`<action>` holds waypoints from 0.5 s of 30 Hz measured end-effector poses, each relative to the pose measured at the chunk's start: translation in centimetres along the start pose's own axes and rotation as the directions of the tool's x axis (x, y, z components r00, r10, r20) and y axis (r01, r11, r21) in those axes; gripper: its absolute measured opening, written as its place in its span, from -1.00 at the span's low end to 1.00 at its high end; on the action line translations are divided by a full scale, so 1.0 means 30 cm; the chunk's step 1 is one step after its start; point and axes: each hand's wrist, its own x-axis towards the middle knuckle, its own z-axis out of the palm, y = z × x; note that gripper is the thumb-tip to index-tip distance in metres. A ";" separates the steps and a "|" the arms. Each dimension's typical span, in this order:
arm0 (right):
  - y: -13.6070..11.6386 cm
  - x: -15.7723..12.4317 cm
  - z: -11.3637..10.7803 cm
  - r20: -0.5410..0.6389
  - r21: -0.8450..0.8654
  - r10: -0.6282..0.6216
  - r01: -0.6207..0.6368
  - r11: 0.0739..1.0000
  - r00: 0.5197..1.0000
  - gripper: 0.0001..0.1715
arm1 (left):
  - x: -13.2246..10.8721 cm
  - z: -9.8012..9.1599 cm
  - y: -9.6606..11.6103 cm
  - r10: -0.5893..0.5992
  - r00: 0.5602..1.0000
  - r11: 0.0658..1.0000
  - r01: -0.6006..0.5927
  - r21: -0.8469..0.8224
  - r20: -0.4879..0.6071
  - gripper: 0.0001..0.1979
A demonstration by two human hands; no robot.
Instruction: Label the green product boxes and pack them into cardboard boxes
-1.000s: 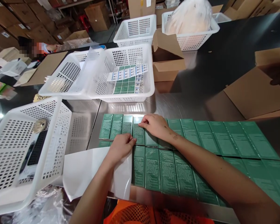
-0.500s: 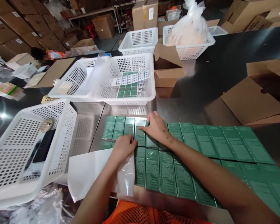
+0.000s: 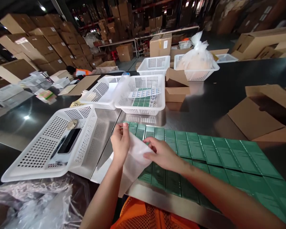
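Observation:
My left hand (image 3: 120, 143) is raised above the table's near edge and pinches the top of a white backing sheet (image 3: 133, 160). My right hand (image 3: 160, 154) grips the same sheet from its right side, fingers closed on it. Under and beyond both hands lie two rows of flat green boxes (image 3: 205, 149), side by side on the shiny metal table (image 3: 200, 108).
A white basket (image 3: 51, 148) with a dark phone stands at the left. Further back are two white baskets, one (image 3: 143, 95) holding green boxes and label strips. Cardboard boxes (image 3: 252, 117) lie to the right. Clear plastic (image 3: 33, 203) is bunched at the lower left. A person sits far left.
Both hands have left the green boxes and lifted the white sheet off the table. The view has tilted up, showing more of the warehouse.

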 end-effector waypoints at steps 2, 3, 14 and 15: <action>-0.004 0.000 -0.031 -0.138 0.080 -0.013 0.024 0.997 0.990 -0.74 | 0.015 -0.047 -0.019 -0.028 0.988 0.998 0.035 -0.044 0.150 -0.53; -0.003 0.002 -0.056 -0.201 0.119 -0.013 0.037 0.992 0.980 -0.75 | 0.023 -0.073 -0.036 -0.042 0.963 0.996 0.060 -0.059 0.268 -0.50; -0.042 -0.095 -0.151 -0.122 -0.315 -0.611 0.553 0.772 0.782 -0.73 | -0.029 -0.241 -0.234 0.153 0.952 0.942 -0.060 -0.330 0.265 -0.81; -0.039 -0.110 -0.145 -0.063 -0.345 -0.614 0.560 0.753 0.787 -0.72 | -0.043 -0.271 -0.256 0.147 0.967 0.920 -0.058 -0.388 0.206 -0.82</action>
